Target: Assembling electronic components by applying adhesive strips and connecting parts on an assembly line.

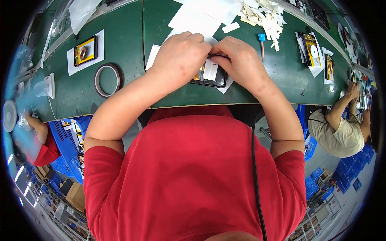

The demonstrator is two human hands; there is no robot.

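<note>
Dark green tabletop [120, 36]. Black device [211, 76] with a white strip [210, 69] and an orange patch. Brown, see-through tape ring [107, 80]. White paper sheets [193, 18]; cream-white scraps [263, 16]. Light-blue tool head [261, 37] on a brownish shaft. Red shirt [193, 172]. Blue crates [68, 144]. Black-framed, yellow-orange part [85, 51] on white paper.

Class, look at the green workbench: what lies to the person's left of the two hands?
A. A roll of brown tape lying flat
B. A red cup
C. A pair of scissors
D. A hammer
A: the roll of brown tape lies flat on the green workbench, left of the left hand.
</note>
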